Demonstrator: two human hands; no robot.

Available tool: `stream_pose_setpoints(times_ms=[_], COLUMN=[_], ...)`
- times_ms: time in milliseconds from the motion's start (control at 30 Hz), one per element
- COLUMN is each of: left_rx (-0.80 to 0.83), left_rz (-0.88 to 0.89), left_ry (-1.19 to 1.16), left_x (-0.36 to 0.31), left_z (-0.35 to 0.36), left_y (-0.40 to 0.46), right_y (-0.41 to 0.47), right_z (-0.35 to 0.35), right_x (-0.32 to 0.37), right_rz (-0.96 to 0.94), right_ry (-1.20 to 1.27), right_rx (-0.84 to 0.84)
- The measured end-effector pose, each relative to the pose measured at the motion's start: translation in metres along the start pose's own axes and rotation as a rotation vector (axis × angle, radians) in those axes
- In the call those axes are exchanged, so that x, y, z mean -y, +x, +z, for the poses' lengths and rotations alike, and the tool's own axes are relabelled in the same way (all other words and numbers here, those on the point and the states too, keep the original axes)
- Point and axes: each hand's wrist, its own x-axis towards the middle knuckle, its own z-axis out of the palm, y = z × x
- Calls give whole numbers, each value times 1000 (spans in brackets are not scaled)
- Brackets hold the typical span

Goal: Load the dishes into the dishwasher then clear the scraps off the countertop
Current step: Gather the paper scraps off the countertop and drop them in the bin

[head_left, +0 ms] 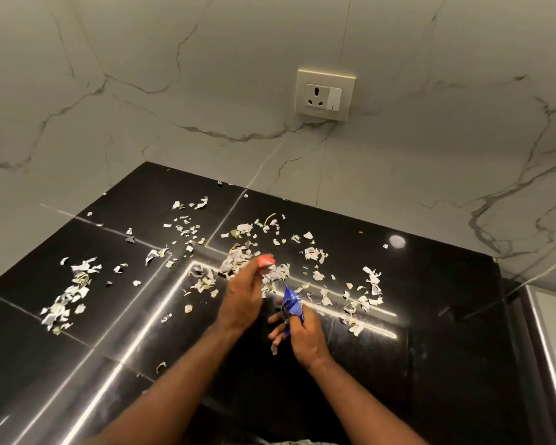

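Torn paper scraps (187,232) lie scattered over the black polished countertop (430,300), with clusters at the left (68,297), the middle and the right (363,297). My left hand (243,297) hovers over the central pile and pinches a small pink-red scrap (266,260) at its fingertips. Just to its right, my right hand (302,332) grips a crumpled blue wrapper (292,304) above the counter. No dishes or dishwasher are in view.
A white marble wall backs the counter, with a beige socket and switch plate (325,94) above the scraps. The counter ends at a raised black edge on the right (514,316), next to a pale surface. Bright light streaks reflect across the counter.
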Motion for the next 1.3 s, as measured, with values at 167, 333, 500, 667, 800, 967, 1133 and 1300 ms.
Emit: stream_pose_setpoints(times_ms=[167, 333, 500, 667, 800, 967, 1133, 1300], left_rx=[232, 107, 3, 16, 41, 68, 48, -108], left_rz=[82, 190, 208, 152, 180, 169, 149, -24], left_ry=[-80, 83, 98, 59, 47, 83, 161, 174], left_x=[-10, -2, 2, 19, 32, 27, 19, 3], left_z=[49, 53, 35, 8, 6, 5, 2, 9], left_y=[-60, -84, -106, -121, -127, -130, -136, -147], right_y=[-7, -16, -23, -33, -40, -53, -50, -46], right_z=[-6, -3, 2, 7, 15, 21, 9, 9], right_x=[-4, -8, -8, -29, -36, -39, -38, -39], right_rz=[-127, -276, -529, -692, -717, -602, -626, -622], right_ry=[-237, -330, -645, -774, -778, -717, -660, -669], right_rx=[-155, 30, 393, 465, 265, 112, 341, 390])
